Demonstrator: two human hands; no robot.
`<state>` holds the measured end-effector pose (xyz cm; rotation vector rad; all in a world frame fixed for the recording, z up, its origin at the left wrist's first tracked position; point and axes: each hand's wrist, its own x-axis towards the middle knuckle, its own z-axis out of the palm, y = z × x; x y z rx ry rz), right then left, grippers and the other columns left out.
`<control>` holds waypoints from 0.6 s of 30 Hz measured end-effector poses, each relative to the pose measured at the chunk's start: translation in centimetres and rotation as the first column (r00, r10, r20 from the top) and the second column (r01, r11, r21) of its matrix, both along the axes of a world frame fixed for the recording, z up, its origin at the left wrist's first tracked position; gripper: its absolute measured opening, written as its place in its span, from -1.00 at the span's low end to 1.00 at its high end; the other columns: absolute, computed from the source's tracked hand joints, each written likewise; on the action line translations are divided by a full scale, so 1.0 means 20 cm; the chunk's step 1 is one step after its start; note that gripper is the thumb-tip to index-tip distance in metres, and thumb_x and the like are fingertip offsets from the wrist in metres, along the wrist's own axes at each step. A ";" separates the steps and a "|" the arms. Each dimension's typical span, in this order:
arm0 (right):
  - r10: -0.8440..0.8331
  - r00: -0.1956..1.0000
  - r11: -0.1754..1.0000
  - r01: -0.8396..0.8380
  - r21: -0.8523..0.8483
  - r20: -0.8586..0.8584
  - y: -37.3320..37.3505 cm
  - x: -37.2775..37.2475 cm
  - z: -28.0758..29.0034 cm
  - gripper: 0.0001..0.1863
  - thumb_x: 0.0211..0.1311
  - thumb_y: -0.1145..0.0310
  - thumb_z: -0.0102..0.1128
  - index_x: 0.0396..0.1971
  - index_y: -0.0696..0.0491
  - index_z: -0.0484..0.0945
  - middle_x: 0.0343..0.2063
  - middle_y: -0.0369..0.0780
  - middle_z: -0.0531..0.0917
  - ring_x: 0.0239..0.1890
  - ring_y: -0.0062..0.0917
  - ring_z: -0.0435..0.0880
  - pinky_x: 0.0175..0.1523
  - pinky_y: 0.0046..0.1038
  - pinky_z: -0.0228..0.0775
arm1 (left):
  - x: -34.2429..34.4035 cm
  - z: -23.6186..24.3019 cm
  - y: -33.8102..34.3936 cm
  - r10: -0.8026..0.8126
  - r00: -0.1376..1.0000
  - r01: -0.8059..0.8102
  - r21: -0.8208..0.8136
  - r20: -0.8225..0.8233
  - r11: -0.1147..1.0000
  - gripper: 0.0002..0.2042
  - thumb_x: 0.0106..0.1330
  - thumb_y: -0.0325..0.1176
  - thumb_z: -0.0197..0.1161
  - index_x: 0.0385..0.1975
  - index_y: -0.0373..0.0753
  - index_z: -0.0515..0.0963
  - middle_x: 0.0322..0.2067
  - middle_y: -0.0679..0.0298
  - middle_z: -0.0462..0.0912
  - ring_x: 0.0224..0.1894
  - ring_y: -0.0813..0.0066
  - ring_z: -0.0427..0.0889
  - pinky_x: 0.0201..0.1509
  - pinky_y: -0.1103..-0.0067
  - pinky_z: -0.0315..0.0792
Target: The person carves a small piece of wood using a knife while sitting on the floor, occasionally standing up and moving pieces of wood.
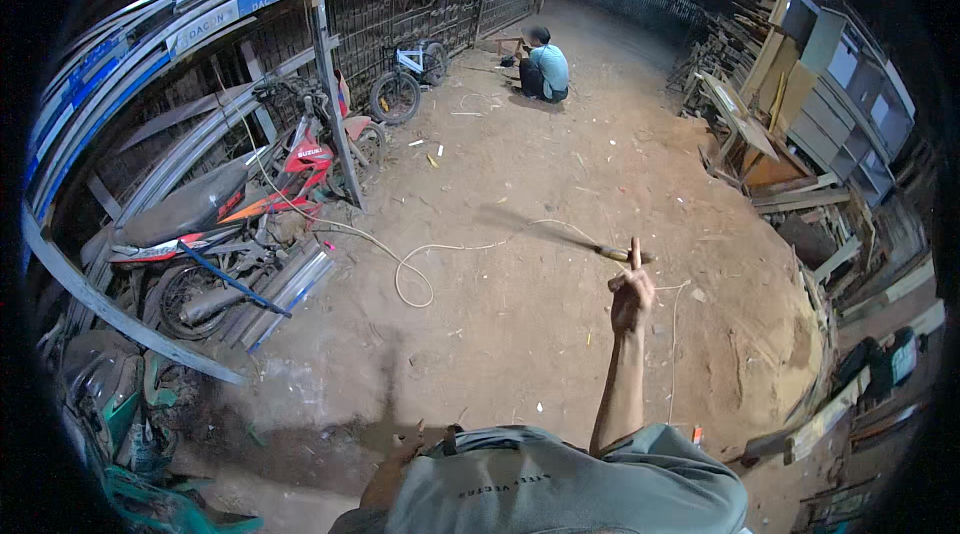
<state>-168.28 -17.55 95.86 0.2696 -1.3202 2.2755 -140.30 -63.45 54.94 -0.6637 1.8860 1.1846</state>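
Here the right hand [631,296] grips a wooden-handled tool [622,254] jutting above its fingers.

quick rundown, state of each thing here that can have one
right hand: raised, shut on a thin stick
stick: held roughly level, blurred
left hand: low by the shirt; cannot tell if open or shut
white cord: slack, looped on the dirt floor
motorcycle: parked, leaning by the rack
bicycle: upright against the fence
other person: crouched on the ground, facing away

Red motorcycle [235,219], white cord [420,254]
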 end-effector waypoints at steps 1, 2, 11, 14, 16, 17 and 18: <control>-0.019 0.999 1.000 0.019 0.013 0.032 0.00 0.00 -0.05 -0.83 0.22 0.48 0.14 -0.58 0.10 0.52 0.44 0.16 0.16 -0.48 -0.70 0.49 -0.37 -0.52 0.28 | -0.01 -0.01 0.01 -0.011 1.000 0.011 0.008 0.001 1.000 -0.35 0.25 -0.04 0.39 0.23 -0.32 0.41 0.10 -0.03 0.59 0.07 0.05 0.61 0.02 0.28 0.52; -0.039 0.997 0.999 0.037 0.027 0.063 0.00 -0.02 -0.11 -0.85 0.23 0.49 0.14 -0.56 0.11 0.53 0.45 0.12 0.15 -0.48 -0.71 0.49 -0.37 -0.52 0.28 | -0.01 -0.02 0.01 -0.018 1.000 0.018 0.012 0.002 1.000 -0.35 0.25 -0.04 0.38 0.24 -0.32 0.41 0.10 -0.03 0.59 0.07 0.05 0.61 0.02 0.28 0.52; -0.029 0.994 1.000 0.028 0.009 0.102 -0.01 0.04 -0.04 -0.83 0.26 0.54 0.18 -0.55 0.15 0.56 0.53 0.02 -0.07 -0.57 -0.74 0.37 -0.36 -0.56 0.26 | -0.02 0.01 -0.01 -0.017 1.000 0.017 0.002 -0.014 1.000 -0.35 0.26 -0.02 0.37 0.24 -0.31 0.40 0.10 -0.04 0.58 0.08 0.04 0.61 0.03 0.28 0.51; 0.003 0.959 1.000 0.004 -0.024 0.284 -0.13 0.01 -0.09 -0.85 0.22 0.55 0.24 -0.56 0.15 0.57 -0.24 -0.18 0.69 -0.55 -0.73 0.38 -0.35 -0.57 0.22 | -0.02 0.01 0.01 -0.021 1.000 0.021 0.011 -0.012 1.000 -0.35 0.26 -0.02 0.36 0.25 -0.31 0.40 0.10 -0.05 0.58 0.08 0.04 0.60 0.03 0.28 0.51; 0.105 0.974 0.979 -0.137 0.152 0.201 -0.20 -0.02 -0.06 -0.85 0.20 0.49 0.30 -0.56 0.12 0.58 -0.56 -0.36 0.55 -0.47 -0.69 0.45 -0.30 -0.55 0.24 | -0.04 0.01 0.04 -0.019 1.000 0.020 0.018 -0.015 1.000 -0.35 0.26 -0.02 0.36 0.25 -0.31 0.40 0.10 -0.05 0.58 0.08 0.04 0.60 0.04 0.28 0.51; 0.074 0.984 0.971 -0.107 0.214 0.160 -0.24 0.06 0.04 -0.84 0.21 0.48 0.28 -0.56 0.12 0.57 -0.52 -0.33 0.57 -0.44 -0.70 0.46 -0.29 -0.53 0.26 | -0.03 0.02 0.02 -0.010 1.000 0.010 0.015 -0.008 1.000 -0.35 0.26 -0.02 0.36 0.25 -0.31 0.40 0.11 -0.05 0.58 0.08 0.04 0.60 0.04 0.28 0.51; 0.038 0.993 0.958 -0.068 0.279 0.112 -0.24 0.11 0.14 -0.83 0.23 0.47 0.27 -0.56 0.13 0.56 -0.49 -0.30 0.59 -0.41 -0.70 0.48 -0.27 -0.51 0.29 | -0.02 0.02 0.02 -0.009 1.000 0.009 0.012 -0.002 1.000 -0.35 0.27 -0.02 0.36 0.25 -0.31 0.40 0.11 -0.05 0.58 0.08 0.04 0.60 0.04 0.28 0.51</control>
